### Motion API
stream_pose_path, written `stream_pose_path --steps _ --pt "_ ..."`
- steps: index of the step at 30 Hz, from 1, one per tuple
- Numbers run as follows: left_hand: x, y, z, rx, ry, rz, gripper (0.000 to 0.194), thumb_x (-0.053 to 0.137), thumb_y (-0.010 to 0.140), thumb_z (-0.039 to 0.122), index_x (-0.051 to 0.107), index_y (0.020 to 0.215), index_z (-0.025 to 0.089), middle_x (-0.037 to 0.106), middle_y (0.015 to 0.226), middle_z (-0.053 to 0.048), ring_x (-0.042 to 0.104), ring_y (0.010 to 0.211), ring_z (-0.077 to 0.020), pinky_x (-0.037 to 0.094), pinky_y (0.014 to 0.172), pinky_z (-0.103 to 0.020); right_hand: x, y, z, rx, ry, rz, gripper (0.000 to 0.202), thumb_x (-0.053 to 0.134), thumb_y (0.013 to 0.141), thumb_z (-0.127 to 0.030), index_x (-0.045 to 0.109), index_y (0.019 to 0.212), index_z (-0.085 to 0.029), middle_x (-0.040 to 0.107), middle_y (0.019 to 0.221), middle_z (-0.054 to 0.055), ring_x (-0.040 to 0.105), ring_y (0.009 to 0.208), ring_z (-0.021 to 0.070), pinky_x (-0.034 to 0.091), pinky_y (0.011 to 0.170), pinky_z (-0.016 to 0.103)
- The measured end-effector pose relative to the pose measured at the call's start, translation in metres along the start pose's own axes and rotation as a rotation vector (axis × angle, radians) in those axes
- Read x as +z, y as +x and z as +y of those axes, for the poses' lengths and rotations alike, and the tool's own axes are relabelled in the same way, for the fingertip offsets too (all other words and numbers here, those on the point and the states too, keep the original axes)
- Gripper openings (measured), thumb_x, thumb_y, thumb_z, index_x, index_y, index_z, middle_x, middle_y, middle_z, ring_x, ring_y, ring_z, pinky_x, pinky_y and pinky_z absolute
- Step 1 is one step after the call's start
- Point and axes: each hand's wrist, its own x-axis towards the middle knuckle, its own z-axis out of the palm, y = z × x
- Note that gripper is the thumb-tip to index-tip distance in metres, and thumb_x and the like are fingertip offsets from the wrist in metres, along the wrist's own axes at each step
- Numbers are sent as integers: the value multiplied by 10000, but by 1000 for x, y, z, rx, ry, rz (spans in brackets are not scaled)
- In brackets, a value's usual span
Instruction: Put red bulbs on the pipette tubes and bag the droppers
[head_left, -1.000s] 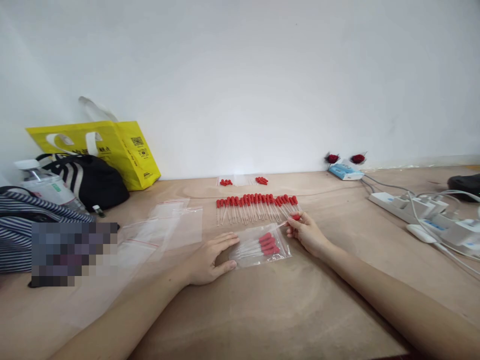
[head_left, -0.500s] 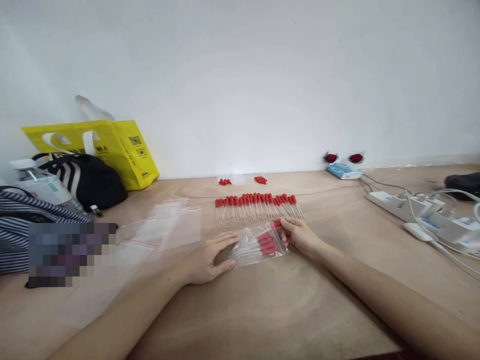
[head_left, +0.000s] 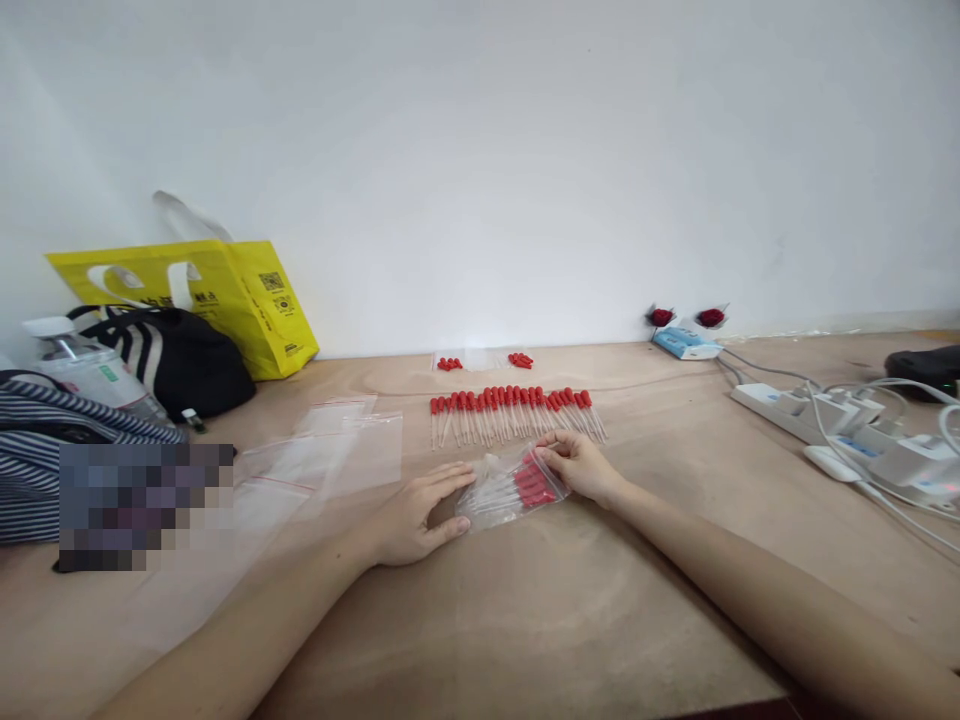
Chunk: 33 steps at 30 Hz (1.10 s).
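Observation:
A clear zip bag (head_left: 499, 497) lies on the wooden table between my hands, with several red-headed white sticks inside. My left hand (head_left: 420, 512) rests on the table with its fingers apart, thumb and fingertips touching the bag's left edge. At the bag's upper right, the thumb and fingers of my right hand (head_left: 577, 463) are pinched together by the bag opening, at the topmost red head. Whether they grip that stick or the plastic is hard to tell. Behind the bag runs a row of red-headed sticks (head_left: 514, 410).
Flat clear bags (head_left: 330, 450) overlap at the left. Two small bagged groups of red heads (head_left: 450, 364) lie near the wall. A yellow bag (head_left: 277, 310), black bag (head_left: 199, 360) and bottle (head_left: 105, 370) stand left. Right are a blue packet (head_left: 686, 343) and power strip (head_left: 780, 412) with cables.
My right hand has moved left over the bag, and the red-headed stick it held at the opening is now further inside. My left hand has stayed in place.

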Motion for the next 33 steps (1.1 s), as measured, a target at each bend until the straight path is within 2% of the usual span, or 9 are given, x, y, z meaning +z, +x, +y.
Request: stream_pose_path --steps 5,9,12,15,21,24,27,30,33 --pt "-1 0 1 -8 26 -6 479 490 806 366 428 1249 196 431 1311 -84 371 1215 -228 311 1004 -414 1 4 5 -33 -54 -140 318 623 619 -463 627 659 -148 631 592 8 592 579 143 464 594 273" --pt "-1 0 3 -28 53 -23 482 471 813 372 429 1248 169 418 1318 -99 352 1227 -227 305 1009 -410 -2 2 0 31 3 -246 313 598 650 -458 623 697 -149 608 559 -6 565 521 112 451 538 237" --pt "-1 -1 4 -54 49 -23 471 477 811 371 433 1246 195 400 1333 -85 354 1224 -231 315 999 -411 -10 0 -6 111 -65 -98 285 600 659 -432 596 741 -160 491 413 -61 422 347 66 327 364 175" --pt "1 -2 3 -80 50 3 465 491 803 382 447 1233 211 408 1326 -78 370 1209 -239 323 988 -406 -20 -3 -11 107 -218 47 298 595 665 -460 543 646 -167 392 364 -85 304 312 46 208 320 167" --pt "1 0 2 -56 139 117 464 550 738 452 538 1129 203 555 1156 -83 486 1059 -259 351 929 -423 -25 -10 -11 45 -367 -156 374 642 601 -482 515 498 -145 392 429 -67 300 413 41 209 391 186" --pt "1 3 5 -57 83 176 381 550 742 428 596 1031 184 651 920 -62 559 864 -221 403 840 -392 -20 -11 -9 34 -320 -127 304 667 585 -416 543 530 -143 457 467 -55 359 453 55 261 429 188" --pt "2 5 5 -120 -62 186 278 497 793 368 631 959 189 665 756 -27 574 746 -174 448 728 -312 -17 -12 -10 5 -257 -119 257 671 590 -374 567 565 -141 522 522 -33 425 504 74 315 478 199" --pt "3 6 4 -172 -143 186 251 497 798 339 649 915 178 656 781 -35 583 746 -164 457 693 -282 -16 -13 -13 0 -157 -107 265 681 586 -382 563 589 -145 562 559 -16 466 532 87 345 508 210" --pt "3 10 3 -148 -183 219 242 521 782 307 632 943 164 639 914 -51 572 864 -180 433 797 -310 -15 -15 -15 -31 -62 -79 292 681 593 -409 538 618 -156 568 570 -17 481 536 90 365 522 217"
